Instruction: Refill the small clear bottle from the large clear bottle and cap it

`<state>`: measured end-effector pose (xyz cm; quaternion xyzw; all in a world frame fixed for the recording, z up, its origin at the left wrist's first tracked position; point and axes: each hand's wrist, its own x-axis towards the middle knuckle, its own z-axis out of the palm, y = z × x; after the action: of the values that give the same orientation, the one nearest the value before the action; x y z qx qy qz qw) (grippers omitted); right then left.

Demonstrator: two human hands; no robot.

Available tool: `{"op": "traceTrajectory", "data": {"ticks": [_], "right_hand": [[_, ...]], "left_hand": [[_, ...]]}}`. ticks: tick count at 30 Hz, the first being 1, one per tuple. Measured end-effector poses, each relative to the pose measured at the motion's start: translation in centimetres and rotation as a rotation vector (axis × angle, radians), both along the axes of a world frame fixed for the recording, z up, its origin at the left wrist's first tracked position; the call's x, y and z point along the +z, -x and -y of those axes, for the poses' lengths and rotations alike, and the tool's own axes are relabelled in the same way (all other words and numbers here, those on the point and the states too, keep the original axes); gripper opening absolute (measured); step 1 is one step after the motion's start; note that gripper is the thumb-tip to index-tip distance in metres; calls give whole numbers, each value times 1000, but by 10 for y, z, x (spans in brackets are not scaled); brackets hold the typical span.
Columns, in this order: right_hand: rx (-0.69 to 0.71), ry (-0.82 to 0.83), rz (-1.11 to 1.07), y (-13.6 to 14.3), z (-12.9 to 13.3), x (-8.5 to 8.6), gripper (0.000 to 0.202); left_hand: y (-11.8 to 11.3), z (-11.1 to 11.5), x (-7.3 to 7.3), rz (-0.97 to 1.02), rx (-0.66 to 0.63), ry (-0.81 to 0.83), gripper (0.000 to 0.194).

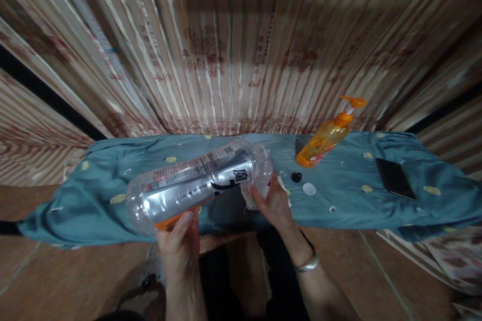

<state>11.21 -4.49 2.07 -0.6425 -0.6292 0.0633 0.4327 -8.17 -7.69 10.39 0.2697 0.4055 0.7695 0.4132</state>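
Head view: left hand [179, 241] grips a large bottle [199, 185]; right hand [276, 203] clasps clear plastic [264, 173] at its right end. Farther right, a pump bottle [323, 141] stands on cloth [339, 195].

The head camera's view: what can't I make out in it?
All in the head view:
Left hand: most fingertips are hidden by the large plastic bottle.
Bottle label: the smallest print is too small and blurred.
White crumpled item: partly covered by the right hand; paper or cloth, unclear.
Pale patterned thing: cut off by the right edge.
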Motion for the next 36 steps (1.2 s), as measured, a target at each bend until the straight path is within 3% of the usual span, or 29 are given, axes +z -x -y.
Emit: {"op": "traceTrajectory", "data": {"ticks": [22, 36], "right_hand": [[-1, -19, 16, -1, 0, -1, 69], [-9, 9, 7, 0, 0, 0, 71]], "left_hand": [[-2, 0, 5, 36, 9, -4, 43], [-5, 0, 5, 45, 26, -12, 53]]}}
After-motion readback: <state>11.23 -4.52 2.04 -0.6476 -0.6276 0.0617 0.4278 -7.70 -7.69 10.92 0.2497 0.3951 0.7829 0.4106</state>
